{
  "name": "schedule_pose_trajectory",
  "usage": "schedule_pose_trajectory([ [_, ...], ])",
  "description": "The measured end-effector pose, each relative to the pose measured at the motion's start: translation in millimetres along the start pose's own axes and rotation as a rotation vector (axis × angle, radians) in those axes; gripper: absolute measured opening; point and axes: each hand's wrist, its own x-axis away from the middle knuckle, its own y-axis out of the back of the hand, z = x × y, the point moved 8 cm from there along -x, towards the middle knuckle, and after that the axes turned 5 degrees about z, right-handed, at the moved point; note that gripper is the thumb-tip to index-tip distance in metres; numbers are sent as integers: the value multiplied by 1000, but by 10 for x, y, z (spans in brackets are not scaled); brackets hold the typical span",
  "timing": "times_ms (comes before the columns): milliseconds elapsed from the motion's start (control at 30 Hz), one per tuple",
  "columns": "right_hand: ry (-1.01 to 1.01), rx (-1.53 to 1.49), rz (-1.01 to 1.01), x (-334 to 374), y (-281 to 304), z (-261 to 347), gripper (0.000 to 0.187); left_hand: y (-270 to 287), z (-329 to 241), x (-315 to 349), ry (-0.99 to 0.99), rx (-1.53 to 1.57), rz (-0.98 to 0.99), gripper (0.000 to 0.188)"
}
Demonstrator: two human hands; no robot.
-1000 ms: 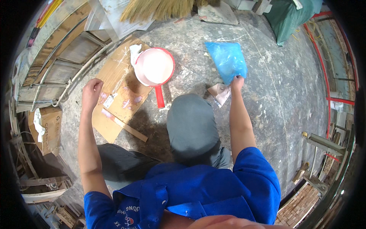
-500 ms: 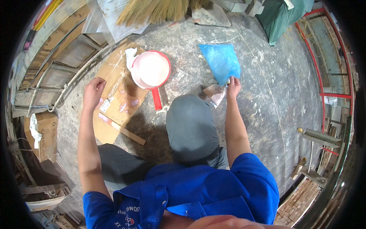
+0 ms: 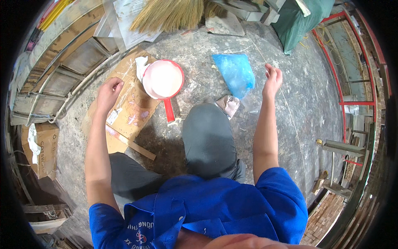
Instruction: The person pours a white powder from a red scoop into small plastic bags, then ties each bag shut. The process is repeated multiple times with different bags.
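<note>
One cardboard box [image 3: 46, 143] sits at the frame's left, crumpled white material lying on it. Next to my eye comes the left hand [image 3: 110, 93], raised left of centre, fingers loosely curled and narrow; I cannot tell whether its palm hides anything. Near it lies a flattened cardboard sheet [image 3: 132, 83] smeared with pink, a narrow wooden strip [image 3: 139, 148] across its lower part. A red-handled dipper [image 3: 148, 86] of pale stuff stands left of centre, overlapping the sheet, beside a crumpled white wad [image 3: 141, 66]. A straw broom [image 3: 170, 15] fills the top edge. Right of centre, a small pinkish packet [image 3: 227, 106] rests near the knee, just below the blue plastic bag [image 3: 236, 74]. Farther right the right hand [image 3: 272, 81] hangs apart from that bag, fingers parted, seemingly holding nothing. A green sack [image 3: 300, 25] slumps at upper right.
</note>
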Motion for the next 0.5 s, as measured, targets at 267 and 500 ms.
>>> schedule_pose_trajectory([
  [267, -166, 836, 222, 307, 605, -967, 55, 50, -91, 70, -21, 32, 25, 18],
  [500, -458, 1018, 689, 730, 767, -771, 31, 42, 40, 148, 61, 185, 63, 19],
])
